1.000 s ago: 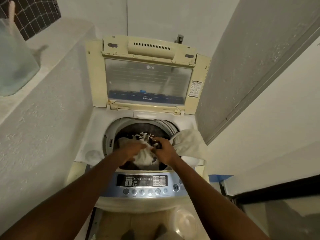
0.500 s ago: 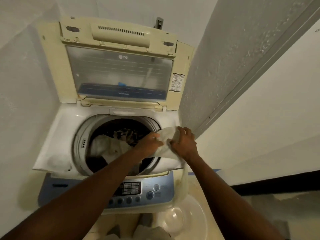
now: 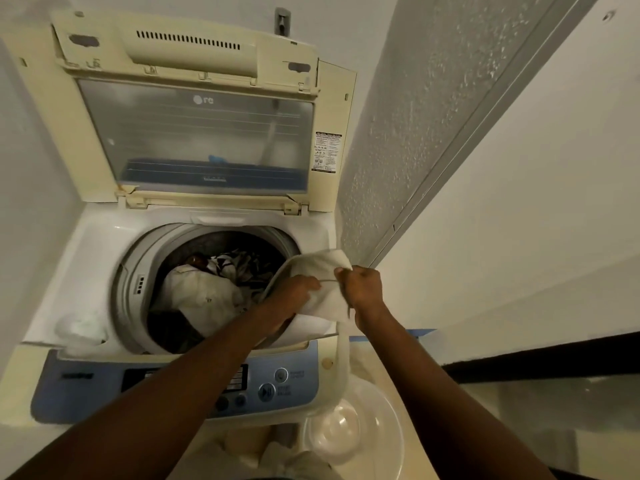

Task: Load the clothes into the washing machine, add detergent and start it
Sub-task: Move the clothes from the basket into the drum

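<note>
A top-loading washing machine stands with its lid raised upright. Inside the drum lie a beige garment and dark patterned clothes. A white cloth is draped over the drum's right rim, one end hanging down the machine's front right corner. My left hand grips the cloth at the rim. Just to its right, my right hand pinches the same cloth. The blue control panel with round buttons runs along the front edge, partly hidden by my left forearm.
A clear round plastic basin sits on the floor at the machine's front right, with pale clothes beside it. A textured wall rises close on the right; a plain wall hems in the left side.
Both hands left the clothes in the drum's middle and moved right to the white cloth on the rim, taking hold of it. The camera view swung right and closer.
</note>
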